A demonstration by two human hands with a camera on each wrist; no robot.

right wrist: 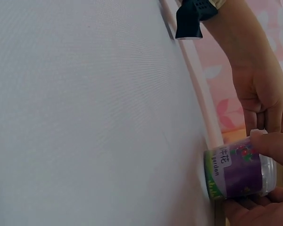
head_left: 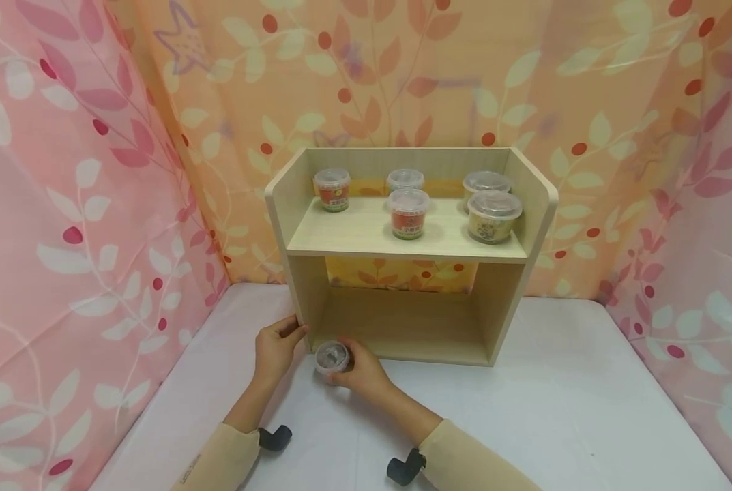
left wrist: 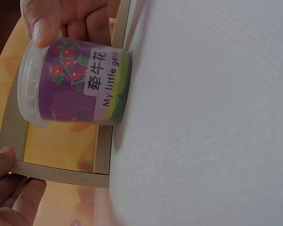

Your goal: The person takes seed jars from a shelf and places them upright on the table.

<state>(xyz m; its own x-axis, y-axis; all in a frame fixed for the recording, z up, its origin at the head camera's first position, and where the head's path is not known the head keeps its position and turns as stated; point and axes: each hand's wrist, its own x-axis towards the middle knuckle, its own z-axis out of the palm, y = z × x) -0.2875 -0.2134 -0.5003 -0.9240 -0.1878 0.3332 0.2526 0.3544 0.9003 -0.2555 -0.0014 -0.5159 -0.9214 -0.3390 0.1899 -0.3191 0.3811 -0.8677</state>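
Observation:
My right hand (head_left: 368, 374) grips a small round tub (head_left: 331, 359) with a clear lid, upright at the front left corner of the wooden shelf (head_left: 341, 232). Its purple label with red flowers and "My little garden" lettering faces the left wrist view, where the tub (left wrist: 66, 84) has its base right at the white tabletop. The thumb and fingers of my right hand lie on opposite sides of it. To its left, my left hand (head_left: 275, 351) pinches the front edge of the shelf's left side panel (left wrist: 61, 173) between thumb and fingers.
On the upper board stand more lidded tubs: a red one (head_left: 333, 191) at left, another red one (head_left: 408, 215) in the middle with one behind, and two wider yellowish tubs at right, the front one (head_left: 493, 218) nearest. Floral curtains (head_left: 402, 82) enclose the white table (head_left: 556, 409).

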